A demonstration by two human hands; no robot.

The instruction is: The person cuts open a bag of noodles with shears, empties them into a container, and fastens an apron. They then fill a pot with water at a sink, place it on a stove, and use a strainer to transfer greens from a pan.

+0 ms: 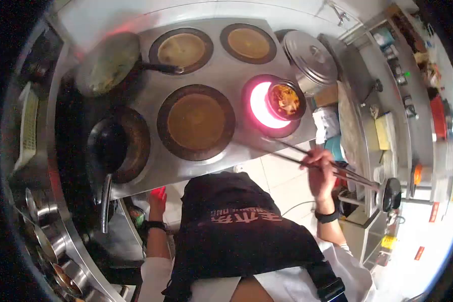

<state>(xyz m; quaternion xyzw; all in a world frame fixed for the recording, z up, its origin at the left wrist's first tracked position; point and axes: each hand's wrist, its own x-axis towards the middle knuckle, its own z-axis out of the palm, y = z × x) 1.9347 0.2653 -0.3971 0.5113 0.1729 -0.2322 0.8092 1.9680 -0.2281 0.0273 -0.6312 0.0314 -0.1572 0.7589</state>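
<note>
My right hand (319, 168) is closed around a pair of long chopsticks (355, 176); their thin ends reach left over the stove's front edge and are partly blurred. Beyond them, a small pot (287, 100) of reddish-yellow food sits toward the right side of a glowing pink-white burner (264, 108). My left hand (158, 201) hangs low by the front edge of the steel stove top (151, 176), tinted red by light. Its fingers look loosely stretched, with nothing visible in them.
Other round burner plates (196, 121) cover the stove. A pan (108, 63) with a dark handle is at back left, and a black ladle (108, 151) rests in a wok at front left. A lidded steel pot (312, 58) stands at back right, near shelves (392, 95). Metal containers (48, 241) line the left.
</note>
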